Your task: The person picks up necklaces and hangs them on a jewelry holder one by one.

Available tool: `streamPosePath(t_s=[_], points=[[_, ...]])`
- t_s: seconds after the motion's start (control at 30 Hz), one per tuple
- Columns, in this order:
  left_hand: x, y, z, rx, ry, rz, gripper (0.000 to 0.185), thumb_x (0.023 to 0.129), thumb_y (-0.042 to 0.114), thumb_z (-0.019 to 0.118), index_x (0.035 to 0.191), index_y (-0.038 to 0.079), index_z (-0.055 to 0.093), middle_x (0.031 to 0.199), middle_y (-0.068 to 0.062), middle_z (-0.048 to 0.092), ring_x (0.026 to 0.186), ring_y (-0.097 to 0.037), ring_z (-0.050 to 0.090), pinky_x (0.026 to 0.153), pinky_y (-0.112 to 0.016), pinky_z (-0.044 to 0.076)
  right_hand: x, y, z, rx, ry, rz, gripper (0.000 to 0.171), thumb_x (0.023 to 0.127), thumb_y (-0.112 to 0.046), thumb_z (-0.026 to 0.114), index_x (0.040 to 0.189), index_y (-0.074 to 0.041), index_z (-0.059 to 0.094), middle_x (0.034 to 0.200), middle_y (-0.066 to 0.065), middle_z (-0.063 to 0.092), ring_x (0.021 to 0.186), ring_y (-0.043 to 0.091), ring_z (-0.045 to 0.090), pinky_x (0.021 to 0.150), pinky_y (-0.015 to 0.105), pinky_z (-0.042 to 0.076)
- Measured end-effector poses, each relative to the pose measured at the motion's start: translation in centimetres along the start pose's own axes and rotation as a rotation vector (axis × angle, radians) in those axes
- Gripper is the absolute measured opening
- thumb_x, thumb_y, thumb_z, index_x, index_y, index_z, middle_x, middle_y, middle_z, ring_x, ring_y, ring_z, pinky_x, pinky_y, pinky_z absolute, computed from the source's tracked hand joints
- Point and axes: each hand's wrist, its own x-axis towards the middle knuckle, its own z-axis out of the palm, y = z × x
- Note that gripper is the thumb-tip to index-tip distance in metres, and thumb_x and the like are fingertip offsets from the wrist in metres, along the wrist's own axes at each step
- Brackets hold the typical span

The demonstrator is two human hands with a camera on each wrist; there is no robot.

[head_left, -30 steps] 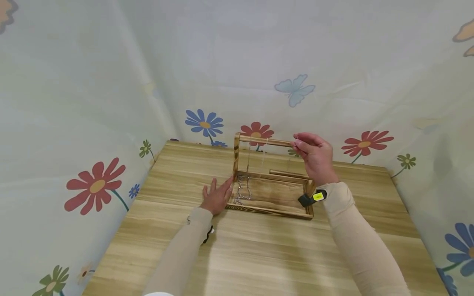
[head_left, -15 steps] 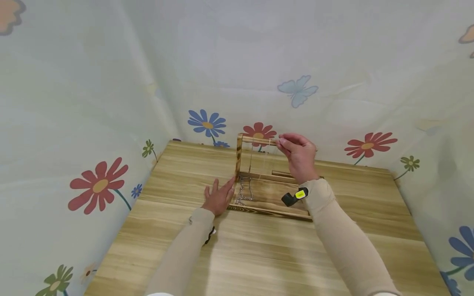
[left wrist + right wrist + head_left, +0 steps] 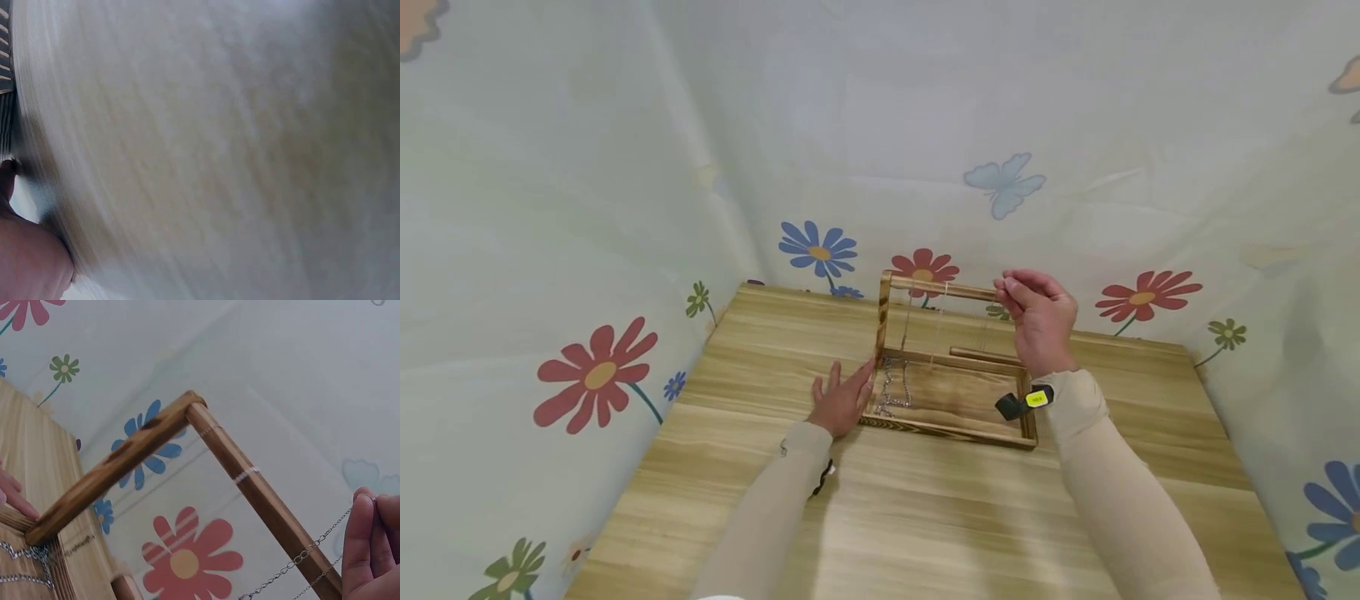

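Note:
A wooden stand with a tray base and a round top bar stands at the back of the table. My right hand is at the bar's right end and pinches a thin silver chain that crosses the bar. The pinching fingertips show at the right edge of the right wrist view. Two more fine chains hang over the bar further left. A heap of chains lies in the tray's left end. My left hand rests flat on the table against the base's left edge.
The wooden table is enclosed by flowered cloth walls on the left, back and right. A dark band with a yellow tag sits on my right wrist. The left wrist view shows only blurred tabletop.
My right hand went left along the top bar half a second ago and has come back to its right end with the chain. The left hand has stayed put.

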Motion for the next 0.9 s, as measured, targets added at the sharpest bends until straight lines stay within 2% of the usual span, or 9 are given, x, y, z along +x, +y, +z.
streamPosePath(t_s=[0.17,0.4,0.67,0.9], points=[[0.0,-0.3,0.1,-0.014,-0.014,-0.014,0.052,0.109,0.046,0.023,0.159,0.04,0.012,0.16,0.015,0.024,0.151,-0.036,-0.006,0.114,-0.063,-0.013,0.1,-1.5,-1.5,-0.016,0.023,0.018,0.013,0.082,0.018,0.069,0.092,0.009,0.071,0.089,0.02,0.073,0.078,0.027,0.075,0.07,0.031,0.061],[-0.1,0.1,-0.2,-0.013,-0.006,0.001,0.052,0.109,0.044,0.026,0.159,0.039,0.014,0.16,0.012,0.027,0.151,-0.037,-0.003,0.114,-0.065,-0.01,0.6,-3.6,-3.2,-0.076,0.062,0.017,0.011,0.083,0.013,0.071,0.093,0.009,0.073,0.09,0.019,0.074,0.079,0.026,0.075,0.069,0.03,0.061],[-0.6,0.2,-0.6,-0.008,-0.005,0.005,0.051,0.11,0.041,0.026,0.16,0.034,0.016,0.16,0.009,0.028,0.151,-0.04,-0.001,0.114,-0.066,-0.007,1.3,-4.6,-4.3,-0.09,0.107,0.084,0.015,0.082,0.011,0.074,0.097,0.007,0.074,0.093,0.017,0.075,0.081,0.025,0.075,0.073,0.03,0.06],[0.1,-0.1,-0.2,0.002,-0.026,0.007,0.052,0.109,0.046,0.021,0.159,0.039,0.009,0.162,0.013,0.018,0.151,-0.037,-0.007,0.114,-0.065,-0.012,1.6,-5.0,-4.9,-0.075,0.117,0.118,0.019,0.08,0.009,0.076,0.099,0.007,0.074,0.093,0.016,0.075,0.083,0.026,0.075,0.074,0.031,0.06]])
